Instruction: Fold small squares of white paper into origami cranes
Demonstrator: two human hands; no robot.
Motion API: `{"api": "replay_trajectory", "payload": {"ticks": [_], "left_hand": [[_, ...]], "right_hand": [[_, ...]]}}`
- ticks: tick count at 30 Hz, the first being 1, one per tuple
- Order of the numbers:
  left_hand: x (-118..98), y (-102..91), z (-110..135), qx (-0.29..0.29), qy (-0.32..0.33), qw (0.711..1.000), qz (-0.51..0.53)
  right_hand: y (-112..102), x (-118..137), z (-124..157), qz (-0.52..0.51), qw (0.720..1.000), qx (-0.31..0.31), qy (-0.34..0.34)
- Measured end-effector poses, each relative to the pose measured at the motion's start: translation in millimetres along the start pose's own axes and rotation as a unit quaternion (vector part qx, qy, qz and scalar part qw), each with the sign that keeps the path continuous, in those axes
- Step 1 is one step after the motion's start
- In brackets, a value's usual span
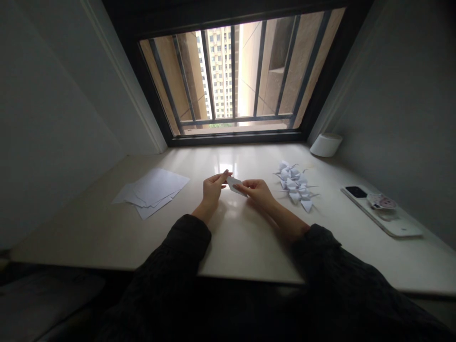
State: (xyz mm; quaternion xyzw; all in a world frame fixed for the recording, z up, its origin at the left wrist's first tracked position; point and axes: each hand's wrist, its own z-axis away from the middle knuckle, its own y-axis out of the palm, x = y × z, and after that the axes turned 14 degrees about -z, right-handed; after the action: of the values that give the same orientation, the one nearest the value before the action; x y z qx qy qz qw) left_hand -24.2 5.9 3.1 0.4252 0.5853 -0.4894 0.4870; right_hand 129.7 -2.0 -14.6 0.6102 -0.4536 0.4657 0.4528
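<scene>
A small folded piece of white paper point(235, 184) is held up over the middle of the white sill, between my two hands. My left hand point(213, 187) pinches its left end with thumb and fingertips. On the other end, my right hand point(257, 191) grips it with the thumb lying across its face. Fingers hide part of the paper's edges. To the right of my right hand sit several folded white paper cranes point(294, 183), grouped close together. Left of my left hand lies a loose, fanned stack of white paper sheets point(156, 187).
A pale phone point(384, 213) with a cartoon grip on its back lies at the right. Near the window's right corner stands a white cylindrical object point(326, 145). A dark-framed window point(231, 138) with bars closes the far side. The sill's front edge point(249, 280) runs below my forearms.
</scene>
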Motion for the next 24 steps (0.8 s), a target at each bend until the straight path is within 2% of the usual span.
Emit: {"api": "replay_trajectory", "payload": {"ticks": [6, 15, 20, 24], "left_hand": [[3.6, 2.1, -0.5, 0.000, -0.018, 1.000, -0.004], [5.9, 4.4, 2.4, 0.092, 0.008, 0.995, -0.024], [6.2, 7.2, 3.9, 0.049, -0.006, 0.998, -0.029], [4.5, 6.9, 3.2, 0.047, -0.026, 0.999, -0.010]], "right_hand": [[-0.6, -0.8, 0.0, 0.006, 1.000, 0.004, -0.001], [-3.5, -1.7, -1.5, -0.019, 1.000, -0.003, -0.019], [-1.9, -3.2, -3.8, -0.007, 1.000, 0.012, -0.015], [-0.9, -5.6, -5.4, -0.021, 1.000, 0.013, -0.006]]}}
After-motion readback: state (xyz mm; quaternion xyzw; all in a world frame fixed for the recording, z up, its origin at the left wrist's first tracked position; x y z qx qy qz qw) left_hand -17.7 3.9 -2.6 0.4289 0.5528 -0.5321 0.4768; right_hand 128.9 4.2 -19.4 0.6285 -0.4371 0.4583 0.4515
